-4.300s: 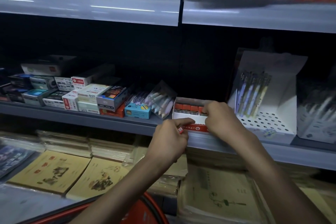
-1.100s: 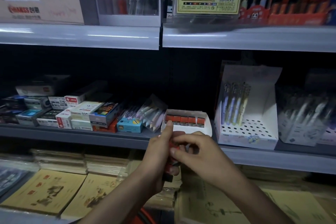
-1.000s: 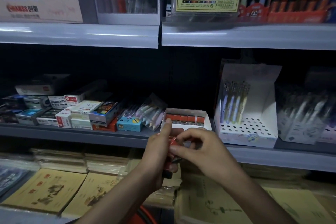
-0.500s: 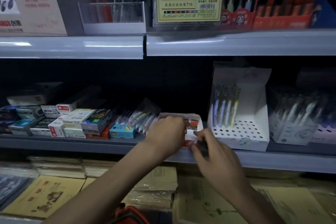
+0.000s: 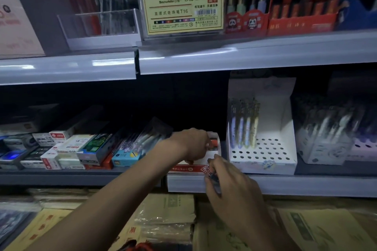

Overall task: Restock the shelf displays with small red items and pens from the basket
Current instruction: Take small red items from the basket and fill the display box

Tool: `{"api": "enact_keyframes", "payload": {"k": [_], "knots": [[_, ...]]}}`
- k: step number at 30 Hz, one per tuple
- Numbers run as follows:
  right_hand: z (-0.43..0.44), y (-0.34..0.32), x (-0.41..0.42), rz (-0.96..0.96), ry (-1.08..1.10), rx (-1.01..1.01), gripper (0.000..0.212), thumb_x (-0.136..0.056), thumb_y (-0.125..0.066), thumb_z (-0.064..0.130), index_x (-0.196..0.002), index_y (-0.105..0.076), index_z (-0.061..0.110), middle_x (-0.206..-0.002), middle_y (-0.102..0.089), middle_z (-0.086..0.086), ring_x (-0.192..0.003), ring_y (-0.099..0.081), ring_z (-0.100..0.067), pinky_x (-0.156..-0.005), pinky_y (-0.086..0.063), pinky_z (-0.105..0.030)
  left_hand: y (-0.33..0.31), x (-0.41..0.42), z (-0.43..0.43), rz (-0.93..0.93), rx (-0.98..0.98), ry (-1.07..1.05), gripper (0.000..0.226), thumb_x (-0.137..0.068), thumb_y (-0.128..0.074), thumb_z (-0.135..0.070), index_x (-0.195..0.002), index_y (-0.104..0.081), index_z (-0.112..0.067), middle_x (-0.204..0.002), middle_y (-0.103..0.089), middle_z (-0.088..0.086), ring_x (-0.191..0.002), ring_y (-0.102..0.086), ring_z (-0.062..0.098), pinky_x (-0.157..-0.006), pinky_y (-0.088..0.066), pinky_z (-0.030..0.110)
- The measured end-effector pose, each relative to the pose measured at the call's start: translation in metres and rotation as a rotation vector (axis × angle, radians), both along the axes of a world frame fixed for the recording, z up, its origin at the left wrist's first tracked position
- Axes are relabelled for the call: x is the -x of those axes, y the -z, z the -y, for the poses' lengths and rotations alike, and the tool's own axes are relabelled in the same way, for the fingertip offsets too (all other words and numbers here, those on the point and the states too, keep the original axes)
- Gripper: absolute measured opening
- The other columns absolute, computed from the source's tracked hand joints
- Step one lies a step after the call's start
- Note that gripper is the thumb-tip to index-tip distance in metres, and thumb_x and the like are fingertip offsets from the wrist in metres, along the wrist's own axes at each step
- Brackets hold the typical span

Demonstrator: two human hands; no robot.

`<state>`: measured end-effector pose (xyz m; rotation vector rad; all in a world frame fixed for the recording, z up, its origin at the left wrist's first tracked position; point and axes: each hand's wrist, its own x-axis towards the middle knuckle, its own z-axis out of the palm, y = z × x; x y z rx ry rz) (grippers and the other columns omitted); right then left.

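Observation:
A white display box with a red front strip (image 5: 187, 168) sits on the middle shelf (image 5: 81, 177). My left hand (image 5: 191, 144) reaches down into it, fingers curled. Its fingertips pinch a small red item (image 5: 213, 142) at the box's right end. The rest of the box's contents are hidden under the hand. My right hand (image 5: 232, 187) hovers just in front of the box's right corner, closed on a few small dark items (image 5: 213, 177). A sliver of the red basket (image 5: 142, 247) shows at the bottom edge. Pens stand in a white perforated display box (image 5: 263, 149) to the right.
Small stationery boxes (image 5: 67, 149) and clear pen packs (image 5: 140, 138) crowd the shelf left of the red-strip box. More pen displays (image 5: 326, 138) stand at the far right. The upper shelf (image 5: 224, 55) carries pen racks and a yellow label (image 5: 182, 11). Wrapped notebooks (image 5: 167, 214) lie below.
My left hand has gone from in front of the shelf up into the box. My right hand took the dark items and now waits by the box's front corner. The view has tilted up.

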<state>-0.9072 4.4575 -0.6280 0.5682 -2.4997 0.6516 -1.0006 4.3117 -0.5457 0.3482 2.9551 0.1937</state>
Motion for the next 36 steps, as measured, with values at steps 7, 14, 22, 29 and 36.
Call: {"api": "enact_keyframes", "payload": {"k": [7, 14, 22, 29, 36], "knots": [[-0.002, -0.002, -0.003, 0.033, -0.03, 0.023, 0.016, -0.096, -0.062, 0.033, -0.107, -0.05, 0.03, -0.095, -0.062, 0.014, -0.078, -0.06, -0.005, -0.059, -0.051, -0.024, -0.014, -0.018, 0.018, -0.074, -0.13, -0.03, 0.026, -0.103, -0.051, -0.02, -0.115, -0.072, -0.029, -0.098, -0.071, 0.002, -0.068, -0.065, 0.012, -0.065, -0.054, 0.031], [0.005, -0.01, -0.008, 0.035, -0.034, 0.085, 0.018, -0.096, -0.062, 0.033, -0.097, -0.044, 0.033, -0.086, -0.061, 0.014, -0.075, -0.06, -0.008, -0.06, -0.053, -0.033, -0.012, -0.056, 0.049, -0.217, -0.042, -0.13, 0.028, -0.094, -0.055, -0.028, -0.113, -0.074, -0.034, -0.098, -0.074, 0.001, -0.09, -0.07, 0.028, -0.077, -0.058, 0.039], [0.013, -0.024, -0.007, 0.152, -0.066, 0.3, 0.018, -0.099, -0.062, 0.034, -0.099, -0.044, 0.037, -0.088, -0.065, 0.017, -0.08, -0.064, 0.001, -0.064, -0.056, -0.027, 0.013, -0.098, 0.077, -0.317, -0.066, -0.259, 0.047, -0.094, -0.058, -0.023, -0.139, -0.062, -0.036, -0.128, -0.071, 0.0, -0.117, -0.064, 0.028, -0.09, -0.056, 0.041], [0.029, -0.049, 0.029, 0.203, -0.094, 0.353, 0.013, -0.103, -0.054, 0.033, -0.105, -0.042, 0.03, -0.087, -0.063, 0.009, -0.076, -0.062, -0.009, -0.066, -0.052, -0.038, 0.042, -0.11, 0.083, -0.406, -0.156, -0.203, 0.03, -0.103, -0.052, -0.031, -0.129, -0.064, -0.039, -0.109, -0.075, -0.003, -0.097, -0.07, 0.025, -0.075, -0.058, 0.04], [0.072, -0.064, 0.07, 0.631, -0.089, 0.427, 0.021, -0.101, -0.044, 0.039, -0.114, -0.044, 0.021, -0.101, -0.061, -0.002, -0.089, -0.066, -0.023, -0.068, -0.047, -0.036, 0.058, -0.114, 0.083, -0.458, -0.323, -0.247, 0.035, -0.105, -0.048, -0.028, -0.131, -0.063, -0.044, -0.101, -0.076, -0.004, -0.079, -0.071, 0.021, -0.067, -0.055, 0.036]]}}
